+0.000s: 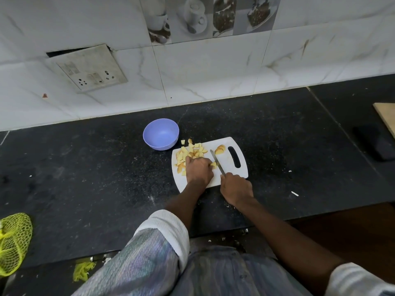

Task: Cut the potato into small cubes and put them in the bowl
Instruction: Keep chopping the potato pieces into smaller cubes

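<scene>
While we are chopping on the white cutting board (228, 167), our left hand (198, 168) is curling its fingers over a small piece of potato (213, 164), pinning it so it cannot roll under the blade. Our right hand (236, 189) is gripping the handle of the knife (217, 162), fingers wrapped fully round it, with the thin metal blade angling up and away just beside that piece. We are keeping the cut cubes (191, 152) heaped at the far left of the board, probably so they are sitting closest to the bowl (160, 133). That bowl is smooth lilac plastic, round, and holding nothing yet; it is standing on the dark speckled table (85, 167), just off the board's corner. 1 rounded chunk (220, 149), still uncut, is waiting near the board's slot handle. The flesh is looking pale yellow, with browner skin edges.
</scene>
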